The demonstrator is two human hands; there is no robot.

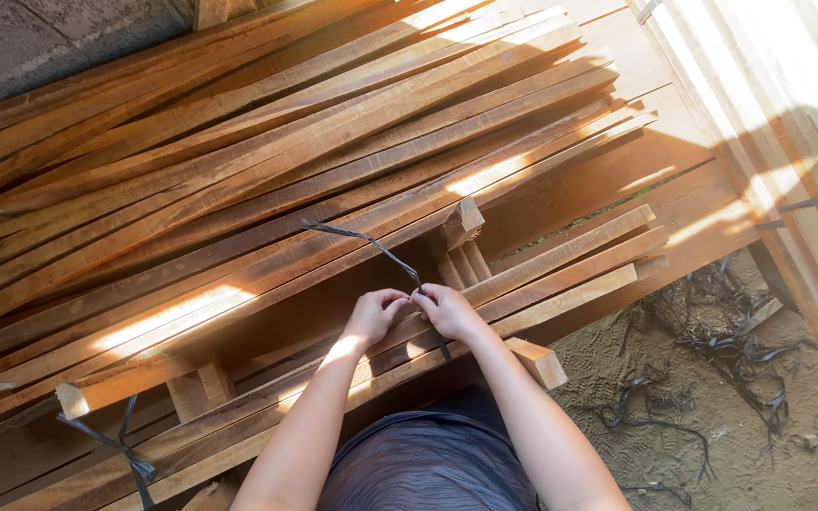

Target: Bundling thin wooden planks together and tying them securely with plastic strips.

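My left hand (374,315) and my right hand (446,309) meet over a bundle of thin wooden slats (532,274), fingers pinched on a dark plastic strap (371,244). The strap's loose end rises up and to the left from my fingers; another part runs down across the slats beside my right wrist. Both hands touch at the fingertips where the strap crosses.
A big pile of long wooden slats (239,142) fills the upper left. A second dark strap (125,452) ties slats at the lower left. Pale boards (788,123) lie at the right. Loose strap scraps (731,350) litter the sandy ground (674,416).
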